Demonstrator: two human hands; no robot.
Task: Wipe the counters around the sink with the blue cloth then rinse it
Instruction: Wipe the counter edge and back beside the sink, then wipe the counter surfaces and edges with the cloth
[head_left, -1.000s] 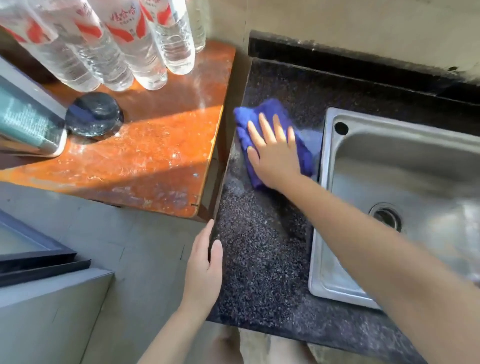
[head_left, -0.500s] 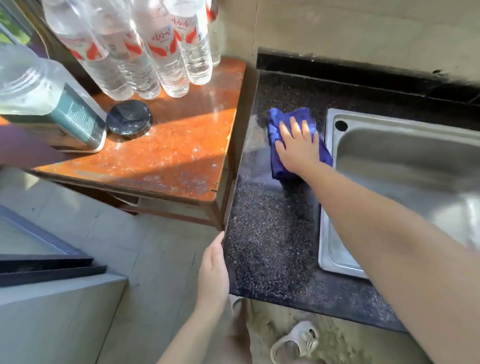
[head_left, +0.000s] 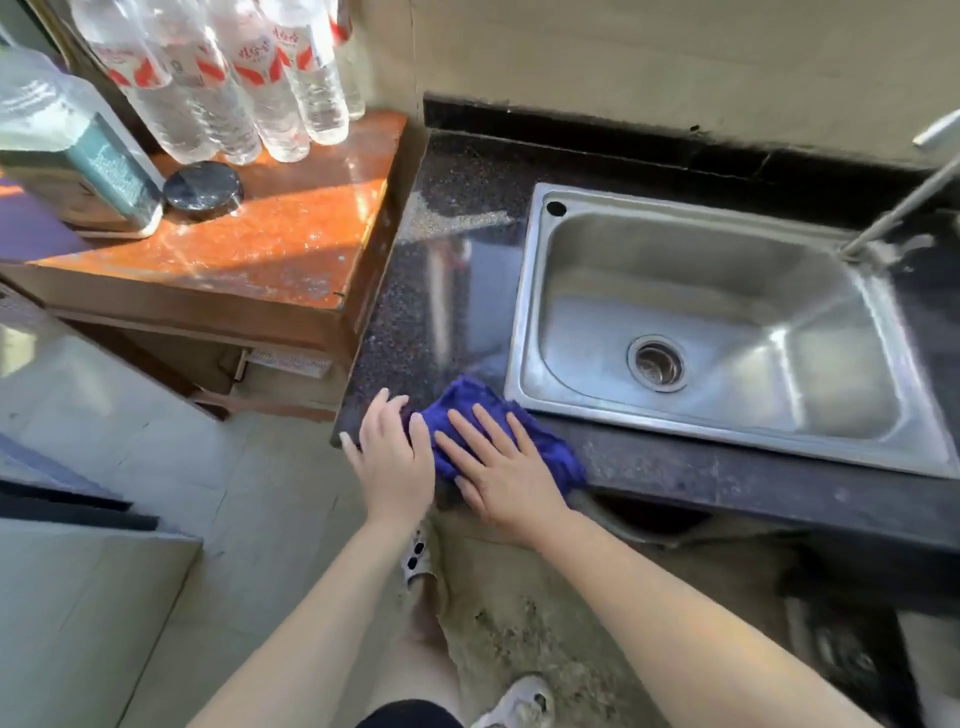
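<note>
Bunched blue cloth (head_left: 483, 415) under right hand (head_left: 506, 470).

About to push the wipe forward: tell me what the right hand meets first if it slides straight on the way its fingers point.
The right hand, flat on the blue cloth, points up-left along the granite counter. That strip looks free; the sink rim stays alongside, right.

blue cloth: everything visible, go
The blue cloth is deep blue, fuzzy like microfibre, bunched rather than flat. It lies on the speckled dark counter at its front left corner, beside the steel sink. The right hand presses flat on it; the left hand touches its left edge.
</note>
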